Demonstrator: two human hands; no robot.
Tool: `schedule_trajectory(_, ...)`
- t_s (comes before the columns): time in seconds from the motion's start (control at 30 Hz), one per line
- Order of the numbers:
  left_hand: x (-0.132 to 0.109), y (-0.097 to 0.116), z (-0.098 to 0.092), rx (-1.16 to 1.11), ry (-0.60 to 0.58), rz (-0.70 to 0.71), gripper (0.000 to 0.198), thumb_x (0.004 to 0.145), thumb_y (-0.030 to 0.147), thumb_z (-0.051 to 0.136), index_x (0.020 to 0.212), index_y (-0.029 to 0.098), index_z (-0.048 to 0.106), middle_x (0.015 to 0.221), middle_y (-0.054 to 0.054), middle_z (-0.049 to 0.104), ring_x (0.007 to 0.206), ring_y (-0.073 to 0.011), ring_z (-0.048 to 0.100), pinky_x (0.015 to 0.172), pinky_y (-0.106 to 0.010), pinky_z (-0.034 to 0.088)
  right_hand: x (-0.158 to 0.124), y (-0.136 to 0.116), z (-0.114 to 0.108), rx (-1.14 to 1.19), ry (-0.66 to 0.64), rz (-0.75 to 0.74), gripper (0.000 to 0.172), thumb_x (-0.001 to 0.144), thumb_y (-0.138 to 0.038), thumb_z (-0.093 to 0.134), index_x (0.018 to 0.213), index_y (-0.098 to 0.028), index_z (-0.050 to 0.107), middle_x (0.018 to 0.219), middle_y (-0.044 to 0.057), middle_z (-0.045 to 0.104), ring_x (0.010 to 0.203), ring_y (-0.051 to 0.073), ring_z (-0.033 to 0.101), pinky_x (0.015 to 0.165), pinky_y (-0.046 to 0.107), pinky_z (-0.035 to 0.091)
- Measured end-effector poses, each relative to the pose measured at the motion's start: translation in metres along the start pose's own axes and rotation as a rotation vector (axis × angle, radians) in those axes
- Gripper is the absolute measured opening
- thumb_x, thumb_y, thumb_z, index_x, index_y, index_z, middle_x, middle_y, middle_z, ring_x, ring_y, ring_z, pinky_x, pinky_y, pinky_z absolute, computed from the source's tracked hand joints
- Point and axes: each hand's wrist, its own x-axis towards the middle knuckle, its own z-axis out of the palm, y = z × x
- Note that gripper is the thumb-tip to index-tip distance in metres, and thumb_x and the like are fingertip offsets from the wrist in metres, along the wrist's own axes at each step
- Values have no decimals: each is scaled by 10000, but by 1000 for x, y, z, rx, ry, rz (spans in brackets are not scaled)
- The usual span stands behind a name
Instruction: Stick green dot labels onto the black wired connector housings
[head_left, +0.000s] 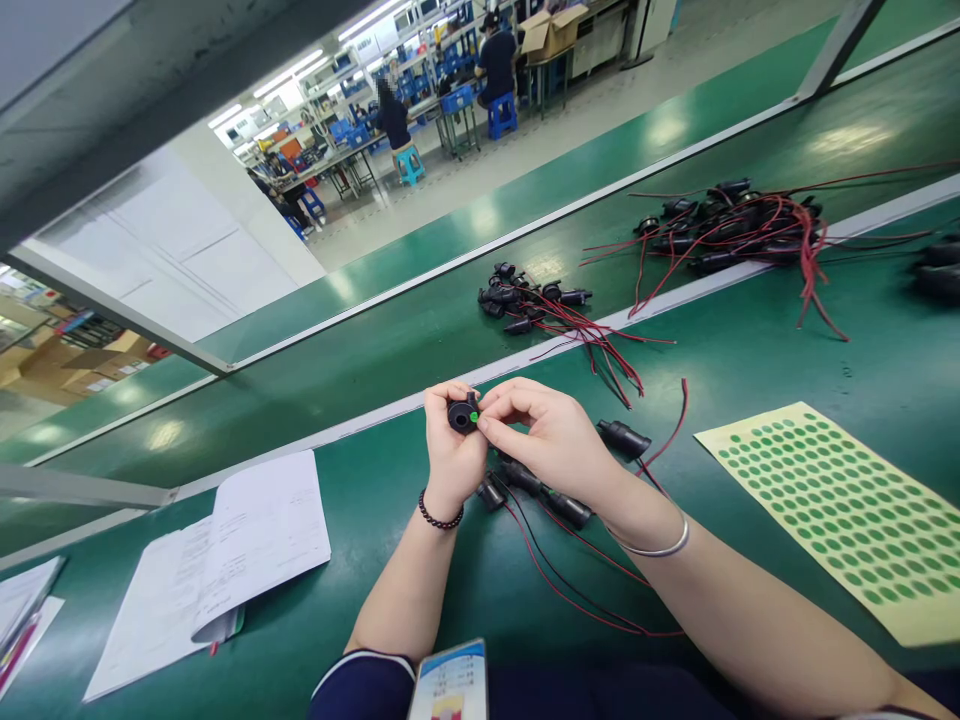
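My left hand (455,460) is closed around a small black cylindrical part (460,418), its round end with a dark hole facing me. A green round sticker (474,417) shows at the right edge of that end. My right hand (544,430) pinches with thumb and forefinger right beside the sticker, its fingertips at the part; whether they grip the sticker or only press on it is hard to see. Under and behind my right hand lie several black cylinders (570,508) with red and black wires. Another black cylinder (624,440) rests just right of my right hand.
A yellow sheet of green round stickers (832,500) lies on the right. Two heaps of wired black parts, a smaller one (517,300) and a larger one (720,225), lie farther back. Papers (262,530) sit on the left. An ID badge (450,680) hangs at the front. People sit in the background.
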Motion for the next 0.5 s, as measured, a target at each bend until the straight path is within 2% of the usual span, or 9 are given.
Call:
schedule_trajectory(0.27,-1,1,1,-33,44,-48,351,649,89,664,884,226,443,932,9,500,828,-113,516,829,-289,445,0,-2,-1,-5,-16,0,131,745,-150,597,628,-196,632,812,33,687,767,160,649,739,296,534)
schedule_trajectory(0.33,0,5,2,-149,31,-133,376,623,85,686,869,226,439,906,23,508,805,-99,520,802,-262,447,1,-1,-1,9,-24,15,116,760,-167,611,653,-191,651,829,41,691,785,165,654,739,298,532)
schedule_trajectory(0.5,6,14,2,-436,26,-451,426,549,67,722,844,215,452,826,56,541,734,-59,543,718,-191,440,2,-3,-5,62,-45,24,151,836,-259,612,730,-178,682,876,65,702,797,174,657,714,298,531)
